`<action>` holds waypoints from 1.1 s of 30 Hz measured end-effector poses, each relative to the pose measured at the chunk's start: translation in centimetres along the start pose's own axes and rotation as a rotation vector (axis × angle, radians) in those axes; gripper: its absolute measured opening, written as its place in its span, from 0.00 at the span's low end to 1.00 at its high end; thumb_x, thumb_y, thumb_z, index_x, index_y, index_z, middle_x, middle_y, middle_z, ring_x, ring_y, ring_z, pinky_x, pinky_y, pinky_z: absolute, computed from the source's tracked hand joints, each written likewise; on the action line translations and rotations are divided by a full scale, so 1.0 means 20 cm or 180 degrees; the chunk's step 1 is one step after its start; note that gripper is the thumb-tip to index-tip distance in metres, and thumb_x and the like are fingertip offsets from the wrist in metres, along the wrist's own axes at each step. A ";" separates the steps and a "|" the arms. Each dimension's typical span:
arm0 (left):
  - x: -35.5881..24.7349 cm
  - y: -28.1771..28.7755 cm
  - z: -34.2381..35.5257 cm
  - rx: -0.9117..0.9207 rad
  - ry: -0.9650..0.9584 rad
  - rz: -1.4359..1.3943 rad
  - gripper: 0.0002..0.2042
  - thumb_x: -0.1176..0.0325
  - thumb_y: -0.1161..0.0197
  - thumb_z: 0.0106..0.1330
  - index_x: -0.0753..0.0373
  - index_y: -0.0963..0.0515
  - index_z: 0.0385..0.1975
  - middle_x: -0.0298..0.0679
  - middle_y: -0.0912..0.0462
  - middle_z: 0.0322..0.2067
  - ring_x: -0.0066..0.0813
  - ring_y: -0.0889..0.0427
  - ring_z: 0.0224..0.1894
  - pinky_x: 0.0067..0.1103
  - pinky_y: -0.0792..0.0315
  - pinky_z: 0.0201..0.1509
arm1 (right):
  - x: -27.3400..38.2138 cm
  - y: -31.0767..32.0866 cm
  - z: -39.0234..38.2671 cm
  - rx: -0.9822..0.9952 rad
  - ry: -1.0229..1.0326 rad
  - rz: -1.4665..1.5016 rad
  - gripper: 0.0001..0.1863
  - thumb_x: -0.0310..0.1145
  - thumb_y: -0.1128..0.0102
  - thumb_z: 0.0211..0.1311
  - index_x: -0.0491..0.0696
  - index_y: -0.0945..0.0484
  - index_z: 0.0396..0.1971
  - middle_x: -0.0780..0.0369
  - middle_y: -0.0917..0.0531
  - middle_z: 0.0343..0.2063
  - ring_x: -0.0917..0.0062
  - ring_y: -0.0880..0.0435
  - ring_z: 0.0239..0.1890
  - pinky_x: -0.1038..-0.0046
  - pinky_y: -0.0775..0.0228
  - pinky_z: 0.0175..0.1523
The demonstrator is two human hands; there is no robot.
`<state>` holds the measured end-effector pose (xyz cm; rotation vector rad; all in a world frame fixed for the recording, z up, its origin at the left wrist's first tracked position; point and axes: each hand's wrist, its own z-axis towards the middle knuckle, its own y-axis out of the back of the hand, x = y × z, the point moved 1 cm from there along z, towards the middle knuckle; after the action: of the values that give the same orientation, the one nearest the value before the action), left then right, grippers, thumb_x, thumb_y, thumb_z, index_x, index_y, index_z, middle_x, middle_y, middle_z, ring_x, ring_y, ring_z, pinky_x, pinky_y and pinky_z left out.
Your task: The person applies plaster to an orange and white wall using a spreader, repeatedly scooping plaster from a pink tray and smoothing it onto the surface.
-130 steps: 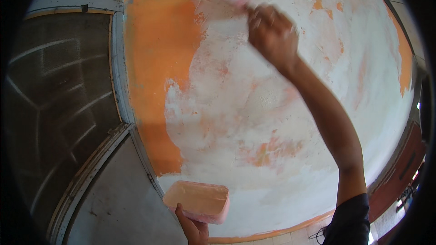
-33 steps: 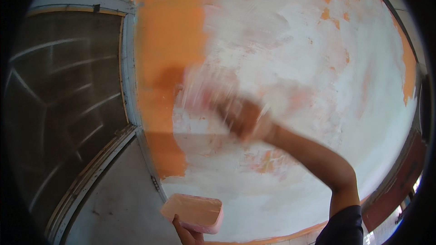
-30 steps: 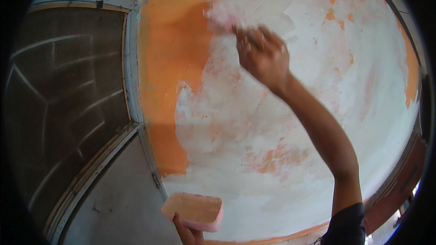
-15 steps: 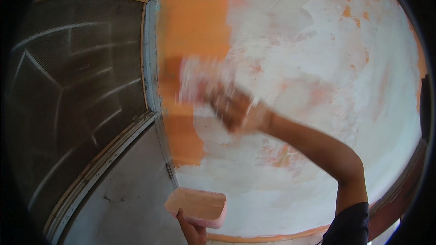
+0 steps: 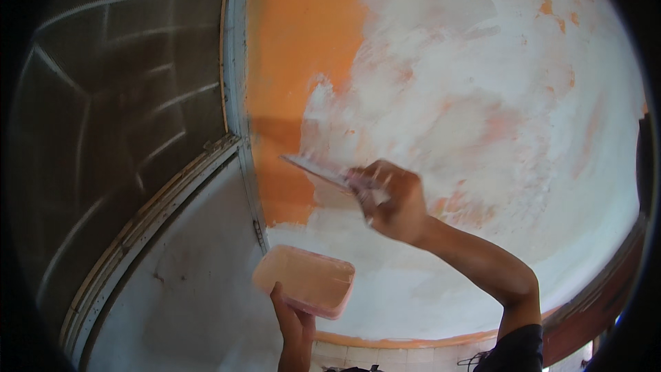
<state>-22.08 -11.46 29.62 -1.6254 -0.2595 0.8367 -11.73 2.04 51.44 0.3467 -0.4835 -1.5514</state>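
Note:
My right hand point(image 5: 396, 200) is closed round the handle of a wide putty knife point(image 5: 313, 167). Its blade is seen nearly edge-on and points left, in front of the border between orange paint and white filler on the wall point(image 5: 441, 89). Whether the blade touches the wall I cannot tell. Lower down, my left hand point(image 5: 296, 324) grips a pinkish rectangular plastic tub point(image 5: 318, 309) from below, thumb over its near side. The tub is tilted so its inside shows, coated with pale smears. Pale filler marks my right fingers.
Left of the wall stands a grey door frame point(image 5: 239, 48) with a dark mesh panel point(image 5: 138, 96) and a pale lower panel point(image 5: 186, 269). An orange strip point(image 5: 406, 342) and pale tiles point(image 5: 372, 356) run below the wall. A brown beam point(image 5: 585, 320) lies at lower right.
The putty knife has swung from broadside to nearly edge-on and come lower. A white filler patch shows on the orange where it was. The tub sits higher in view.

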 end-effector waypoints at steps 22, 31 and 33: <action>0.11 0.03 -0.18 0.0211 0.0531 0.0598 0.33 0.60 0.44 0.54 0.61 0.48 0.59 0.40 0.36 0.52 0.35 0.34 0.55 0.31 0.34 0.56 | 0.21 0.12 -0.51 0.1184 -0.2211 0.0505 0.09 0.23 0.43 0.48 0.39 0.24 0.33 0.52 0.20 0.23 0.69 0.19 0.21 0.75 0.27 0.28; 0.20 0.15 -0.25 -0.0050 0.0222 0.0487 0.36 0.63 0.39 0.49 0.62 0.48 0.59 0.39 0.36 0.51 0.33 0.35 0.55 0.28 0.35 0.57 | 0.34 0.06 -0.82 0.0570 -0.1599 -0.0221 0.10 0.16 0.43 0.44 0.37 0.24 0.31 0.54 0.21 0.20 0.69 0.20 0.18 0.74 0.29 0.21; 0.20 0.15 -0.26 -0.0091 0.0301 0.0458 0.37 0.63 0.39 0.49 0.62 0.48 0.59 0.39 0.36 0.50 0.32 0.35 0.55 0.28 0.35 0.57 | 0.33 0.04 -0.86 0.0540 -0.1732 -0.0165 0.12 0.15 0.43 0.43 0.37 0.23 0.33 0.54 0.22 0.20 0.70 0.21 0.17 0.75 0.30 0.22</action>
<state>-16.72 -13.74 25.28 -1.7207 -0.0889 0.8653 -2.70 -6.08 37.63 0.0583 -1.0397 -1.6558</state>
